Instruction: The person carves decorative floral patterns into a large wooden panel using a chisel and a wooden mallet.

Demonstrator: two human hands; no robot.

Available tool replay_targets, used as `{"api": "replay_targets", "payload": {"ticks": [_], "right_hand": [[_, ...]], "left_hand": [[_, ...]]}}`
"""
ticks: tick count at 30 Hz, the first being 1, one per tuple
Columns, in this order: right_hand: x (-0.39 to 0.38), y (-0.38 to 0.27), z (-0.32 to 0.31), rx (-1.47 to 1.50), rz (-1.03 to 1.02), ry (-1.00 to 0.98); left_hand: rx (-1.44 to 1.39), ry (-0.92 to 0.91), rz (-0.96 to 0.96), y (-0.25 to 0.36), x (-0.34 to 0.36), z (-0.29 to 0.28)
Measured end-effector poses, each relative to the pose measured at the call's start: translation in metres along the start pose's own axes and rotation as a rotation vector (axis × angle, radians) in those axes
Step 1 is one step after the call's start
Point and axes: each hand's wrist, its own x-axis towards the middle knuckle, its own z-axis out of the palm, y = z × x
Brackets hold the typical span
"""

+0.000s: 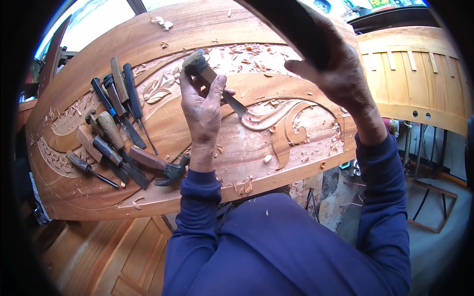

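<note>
My left hand grips a chisel by its handle; the flat blade rests against a carved scroll in the wooden panel. At upper right, my right hand holds a long dark object, raised above the panel and blurred, its far end cut off by the top edge. Pale wood shavings lie over the carved areas.
Several chisels and gouges lie on the panel's left, beside a hammer. A slatted wooden piece stands at right, a metal frame below it. Panelled boards show at lower left.
</note>
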Motion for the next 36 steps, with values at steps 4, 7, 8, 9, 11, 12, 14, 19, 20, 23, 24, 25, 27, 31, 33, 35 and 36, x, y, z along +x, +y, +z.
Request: {"api": "replay_targets", "payload": {"ticks": [4,7,8,9,11,12,14,19,20,23,24,25,27,31,33,35,36], "right_hand": [[0.023,0.011,-0.002,0.221,-0.101,0.071],[0.049,0.013,-0.004,0.256,-0.06,0.136],[0.057,0.014,-0.003,0.322,-0.014,0.111],[0.064,0.015,0.004,0.391,0.035,0.083],[0.076,0.021,0.021,0.3,-0.01,0.105],[0.086,0.025,0.026,0.199,-0.091,-0.128],[0.102,0.029,0.017,-0.36,-0.164,-0.619],[0.123,0.021,0.03,0.05,-0.05,-0.408],[0.122,0.02,0.034,0.084,-0.002,-0.327],[0.121,0.029,0.047,-0.021,-0.155,-0.441],[0.12,0.027,0.045,-0.235,-0.241,-0.588],[0.126,0.025,0.044,-0.469,-0.187,-0.759],[0.132,0.028,0.044,-0.39,-0.259,-0.685],[0.127,0.015,0.036,-0.063,-0.19,-0.384],[0.127,0.007,0.03,-0.018,-0.161,-0.321],[0.127,0.005,0.028,0.016,-0.148,-0.286],[0.126,0.003,0.026,0.04,-0.133,-0.263]], "left_hand": [[0.073,-0.039,0.128,-0.008,0.012,-0.001],[0.043,-0.079,0.13,-0.006,0.016,0.004],[0.046,-0.112,0.107,-0.005,0.017,0.005],[0.052,-0.141,0.081,-0.007,0.019,0.003],[0.042,-0.158,0.061,-0.009,0.022,0.001],[0.028,-0.155,0.047,-0.009,0.023,0.001],[0.003,-0.145,0.006,-0.018,0.023,-0.004],[-0.009,-0.088,0.007,-0.023,0.021,-0.007],[-0.014,-0.081,-0.013,-0.025,0.02,-0.007],[-0.054,-0.044,-0.029,-0.029,0.013,-0.007],[-0.097,-0.014,-0.03,-0.031,0.009,-0.007],[-0.098,-0.011,-0.029,-0.032,0.007,-0.009],[-0.099,0.055,-0.013,-0.031,0.002,-0.01],[-0.065,0.088,0.051,-0.018,-0.006,-0.006],[-0.054,0.092,0.06,-0.018,-0.001,-0.009],[-0.045,0.032,0.076,-0.022,0.002,-0.009],[-0.006,0.018,0.083,-0.022,0.002,-0.005]]}}
